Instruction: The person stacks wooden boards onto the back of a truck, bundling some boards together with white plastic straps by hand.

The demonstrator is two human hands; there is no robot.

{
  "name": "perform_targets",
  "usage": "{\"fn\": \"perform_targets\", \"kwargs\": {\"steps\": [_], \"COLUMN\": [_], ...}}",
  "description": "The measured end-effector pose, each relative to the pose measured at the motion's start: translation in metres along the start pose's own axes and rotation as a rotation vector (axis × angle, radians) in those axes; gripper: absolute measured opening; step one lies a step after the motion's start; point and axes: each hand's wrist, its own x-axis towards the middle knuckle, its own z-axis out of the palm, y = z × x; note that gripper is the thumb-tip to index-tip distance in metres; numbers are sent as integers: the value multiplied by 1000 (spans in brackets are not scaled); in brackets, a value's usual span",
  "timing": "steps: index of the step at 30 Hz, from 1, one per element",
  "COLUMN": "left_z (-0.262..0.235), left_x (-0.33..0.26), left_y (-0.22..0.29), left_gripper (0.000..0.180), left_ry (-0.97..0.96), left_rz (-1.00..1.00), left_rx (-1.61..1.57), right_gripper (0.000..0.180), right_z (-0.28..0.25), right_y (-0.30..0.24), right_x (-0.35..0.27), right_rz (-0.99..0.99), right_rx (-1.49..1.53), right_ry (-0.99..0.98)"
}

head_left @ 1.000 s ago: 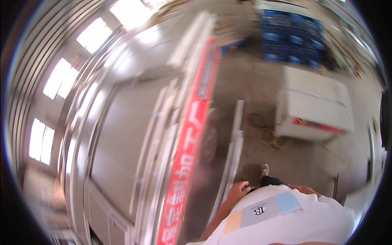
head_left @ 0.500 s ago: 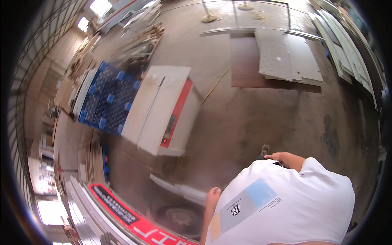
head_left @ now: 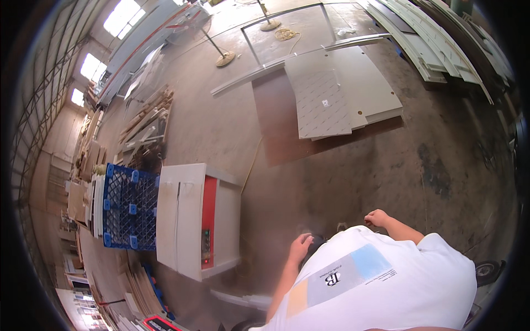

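Observation:
My left hand (head_left: 300,247) hangs beside the left edge of my white shirt, its fingers loosely bent and a little apart, with nothing seen in it. On the other side, my right hand (head_left: 376,218) is held out in front of my body, fingers curled in, and no object shows in it. Neither hand touches anything around it. Nearest to the left hand is a white box-shaped machine (head_left: 179,220) with a red control strip (head_left: 208,220). A stack of white panels (head_left: 370,83) lies ahead on a dark brown board (head_left: 276,132).
A blue plastic pallet (head_left: 132,207) stands against the machine's left side. Long boards (head_left: 436,49) are piled at the far right, and scrap wood (head_left: 146,127) lies at the left. A metal frame (head_left: 251,47), posts on round bases (head_left: 225,59) and a yellow cord (head_left: 252,168) are ahead.
The view has turned and moved forward; the machine and panels sit further left and lower. The red sign has mostly left at the bottom. My left hand has swung forward; my right is off my waist.

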Motion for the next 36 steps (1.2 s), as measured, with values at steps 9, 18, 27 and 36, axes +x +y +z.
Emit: {"fn": "perform_targets", "kwargs": {"steps": [9,18,27,36], "left_z": [-28,-26,-13,-55], "left_x": [262,602,730,586], "left_y": [52,36,99,123], "left_gripper": [34,39,69,50], "left_ry": [-243,-19,-75,71], "left_rz": [-245,-190,-257,-296], "left_rx": [-5,282,302,38], "right_gripper": [40,34,29,75], "right_z": [-45,-96,-219,-206], "right_y": [4,-46,-274,-255], "right_x": [3,60,249,418], "right_rz": [131,469,22,377], "right_rx": [-79,345,146,410], "right_ry": [259,255,432,555]}}
